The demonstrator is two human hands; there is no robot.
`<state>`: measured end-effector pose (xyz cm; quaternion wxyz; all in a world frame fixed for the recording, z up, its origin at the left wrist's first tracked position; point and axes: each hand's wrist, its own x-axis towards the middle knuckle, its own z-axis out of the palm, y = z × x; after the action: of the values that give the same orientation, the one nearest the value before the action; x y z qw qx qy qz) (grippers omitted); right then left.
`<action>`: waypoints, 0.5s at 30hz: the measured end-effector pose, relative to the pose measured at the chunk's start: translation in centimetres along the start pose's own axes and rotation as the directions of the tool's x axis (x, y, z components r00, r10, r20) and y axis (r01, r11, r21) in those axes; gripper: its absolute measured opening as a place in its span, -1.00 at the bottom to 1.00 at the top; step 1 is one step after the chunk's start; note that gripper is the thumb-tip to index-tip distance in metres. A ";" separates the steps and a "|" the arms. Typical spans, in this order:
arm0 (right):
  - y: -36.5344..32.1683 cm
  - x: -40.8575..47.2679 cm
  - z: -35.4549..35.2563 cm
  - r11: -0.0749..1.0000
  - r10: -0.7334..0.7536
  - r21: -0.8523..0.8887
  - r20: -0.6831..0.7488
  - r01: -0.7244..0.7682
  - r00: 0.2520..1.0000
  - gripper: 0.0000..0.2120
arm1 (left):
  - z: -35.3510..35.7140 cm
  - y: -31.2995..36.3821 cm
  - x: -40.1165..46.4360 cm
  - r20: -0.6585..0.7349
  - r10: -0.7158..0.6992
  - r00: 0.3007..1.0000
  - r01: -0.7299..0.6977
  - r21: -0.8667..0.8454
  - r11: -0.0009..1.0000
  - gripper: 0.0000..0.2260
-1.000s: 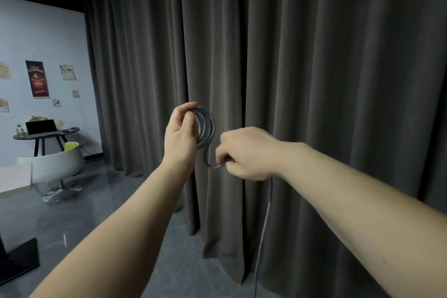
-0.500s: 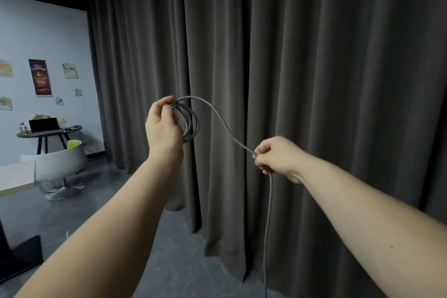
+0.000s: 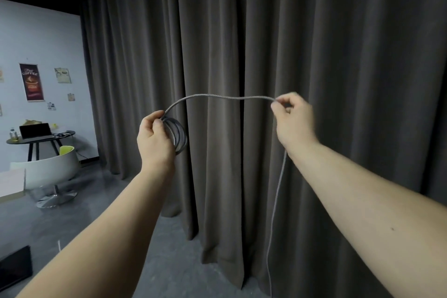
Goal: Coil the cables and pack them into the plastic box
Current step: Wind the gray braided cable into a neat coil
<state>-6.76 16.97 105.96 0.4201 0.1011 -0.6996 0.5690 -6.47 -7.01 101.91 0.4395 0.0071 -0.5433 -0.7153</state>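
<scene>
A grey braided cable (image 3: pixel 222 97) stretches between my two raised hands in front of a dark curtain. My left hand (image 3: pixel 152 139) grips a small coil of several loops (image 3: pixel 180 136) of this cable at chest height. From the coil the cable arches right to my right hand (image 3: pixel 291 120), which pinches it between thumb and fingertips. Below my right hand the rest of the cable (image 3: pixel 275 203) hangs straight down and leaves the frame at the bottom. No plastic box is in view.
A heavy dark curtain (image 3: pixel 242 31) fills the view straight ahead. At the left stand a white round chair (image 3: pixel 50 169), a small table (image 3: pixel 41 139) with a laptop, and a pale wall with posters. A dark flat object (image 3: pixel 14 267) lies on the grey floor at lower left.
My right hand has slid along the cable up and to the right, drawing a length out nearly level. My left hand kept hold of the coil and lowered a little.
</scene>
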 end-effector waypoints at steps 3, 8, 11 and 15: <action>-1.4 0.3 0.0 0.832 -0.223 -0.495 0.115 0.250 0.968 -0.91 | 0.1 0.6 -0.1 0.002 0.026 1.000 -0.026 0.015 1.000 -0.76; -0.7 -3.7 1.8 0.307 0.076 -0.624 0.769 0.718 0.635 -0.84 | 0.1 1.0 -1.3 0.132 0.144 0.981 -0.162 0.138 0.977 -0.78; -3.6 -4.9 1.6 0.585 0.030 -0.334 0.920 0.739 0.392 -0.85 | -0.3 0.6 -1.7 0.270 0.110 0.957 -0.154 0.147 0.977 -0.77; -6.3 -4.8 1.5 0.812 -0.112 -0.131 0.921 0.569 0.373 -0.87 | -1.1 1.2 -2.4 0.395 -0.012 0.919 0.009 0.009 1.000 -0.76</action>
<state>-0.61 11.92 107.08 0.1168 0.4320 -0.8802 0.1584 -3.74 -6.32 101.27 0.3171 -0.1325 -0.6232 -0.7025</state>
